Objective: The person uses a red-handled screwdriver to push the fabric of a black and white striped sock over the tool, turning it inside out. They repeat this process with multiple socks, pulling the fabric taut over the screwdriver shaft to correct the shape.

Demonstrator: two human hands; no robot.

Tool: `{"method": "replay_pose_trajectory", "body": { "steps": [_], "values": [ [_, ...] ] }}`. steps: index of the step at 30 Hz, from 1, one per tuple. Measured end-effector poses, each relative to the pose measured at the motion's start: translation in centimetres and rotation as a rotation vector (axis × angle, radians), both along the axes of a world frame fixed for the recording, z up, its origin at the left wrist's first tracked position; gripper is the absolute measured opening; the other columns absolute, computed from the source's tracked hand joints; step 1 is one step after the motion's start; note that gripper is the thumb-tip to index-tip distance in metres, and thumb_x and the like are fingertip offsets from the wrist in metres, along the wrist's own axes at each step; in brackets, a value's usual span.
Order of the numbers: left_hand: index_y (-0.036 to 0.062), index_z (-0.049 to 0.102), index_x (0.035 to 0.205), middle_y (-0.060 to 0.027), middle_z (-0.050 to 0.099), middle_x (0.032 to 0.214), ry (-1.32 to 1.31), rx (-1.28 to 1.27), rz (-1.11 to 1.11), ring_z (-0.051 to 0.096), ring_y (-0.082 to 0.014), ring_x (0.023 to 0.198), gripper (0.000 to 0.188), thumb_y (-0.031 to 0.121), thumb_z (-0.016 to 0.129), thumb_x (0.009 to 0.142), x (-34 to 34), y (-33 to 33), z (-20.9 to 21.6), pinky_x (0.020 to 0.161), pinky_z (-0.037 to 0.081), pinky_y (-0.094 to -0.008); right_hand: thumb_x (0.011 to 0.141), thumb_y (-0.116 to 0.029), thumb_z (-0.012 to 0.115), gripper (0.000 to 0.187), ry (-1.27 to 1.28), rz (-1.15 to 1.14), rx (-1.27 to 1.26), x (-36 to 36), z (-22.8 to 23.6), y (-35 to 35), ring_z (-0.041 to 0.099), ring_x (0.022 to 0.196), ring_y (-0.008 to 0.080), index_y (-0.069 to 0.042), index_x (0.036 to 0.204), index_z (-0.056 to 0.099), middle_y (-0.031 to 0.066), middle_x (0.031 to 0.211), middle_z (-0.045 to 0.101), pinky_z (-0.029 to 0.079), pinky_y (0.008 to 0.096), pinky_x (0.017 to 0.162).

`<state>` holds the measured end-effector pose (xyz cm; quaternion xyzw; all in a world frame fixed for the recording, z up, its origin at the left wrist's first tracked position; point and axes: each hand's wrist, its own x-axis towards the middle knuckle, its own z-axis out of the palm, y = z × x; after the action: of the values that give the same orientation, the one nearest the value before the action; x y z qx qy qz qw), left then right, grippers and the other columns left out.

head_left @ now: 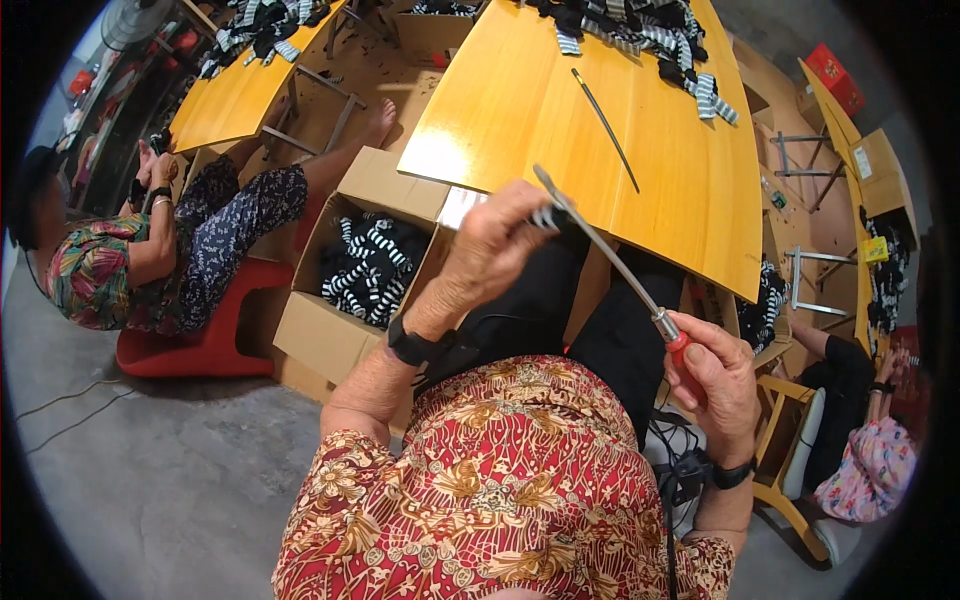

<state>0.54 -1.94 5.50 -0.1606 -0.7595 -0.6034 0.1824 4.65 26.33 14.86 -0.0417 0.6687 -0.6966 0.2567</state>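
My right hand (718,378) grips the red handle of a long metal rod tool (606,251) that slants up and left over my lap. My left hand (493,248) is closed on a small black and white striped fabric piece (545,215) pressed against the rod near its upper end. Both wrists carry black bands. My lap is covered by black trousers below the edge of a yellow wooden table (560,120). A second thin dark rod (605,125) lies on the table top.
An open cardboard box (330,330) full of striped fabric pieces stands left of my knees. More striped pieces (640,40) are piled at the table's far end. One person sits at left on a red seat (205,350), another at lower right on a wooden chair.
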Motion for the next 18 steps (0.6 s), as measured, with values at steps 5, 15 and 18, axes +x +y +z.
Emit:
{"method": "replay_pose_trajectory", "body": {
  "steps": [5,15,18],
  "values": [
    [0.0018,0.063,0.111,-0.0045,0.064,0.096,-0.171,0.148,-0.043,0.061,-0.014,0.092,0.022,0.005,0.065,0.089,0.5,1.3,-0.3,0.085,0.049,-0.0283,0.093,-0.02,0.061,0.038,0.069,-0.093,-0.17,0.3,-0.3,-1.6,0.045,0.049,0.0052,0.003,0.123,0.059,0.0083,0.076,0.06,0.033,0.0166,0.042],
    [0.0009,0.062,0.115,-0.0046,0.064,0.098,-0.102,0.312,0.02,0.058,-0.013,0.09,0.029,0.019,0.064,0.093,0.2,0.1,-1.6,0.088,0.045,-0.0294,0.091,-0.021,0.063,0.038,0.135,-0.025,0.087,0.8,0.5,1.4,0.045,0.049,0.0039,0.003,0.121,0.061,0.0064,0.073,0.061,0.031,0.0176,0.041],
    [0.0018,0.064,0.113,-0.0054,0.065,0.104,-0.018,0.225,0.052,0.057,-0.013,0.092,0.027,0.017,0.065,0.091,0.0,0.0,-0.5,0.089,0.045,-0.0289,0.092,-0.022,0.063,0.037,0.113,0.027,0.108,0.5,0.9,1.5,0.044,0.048,0.0038,0.003,0.12,0.062,0.0058,0.072,0.061,0.032,0.0175,0.041]
  ]
}}
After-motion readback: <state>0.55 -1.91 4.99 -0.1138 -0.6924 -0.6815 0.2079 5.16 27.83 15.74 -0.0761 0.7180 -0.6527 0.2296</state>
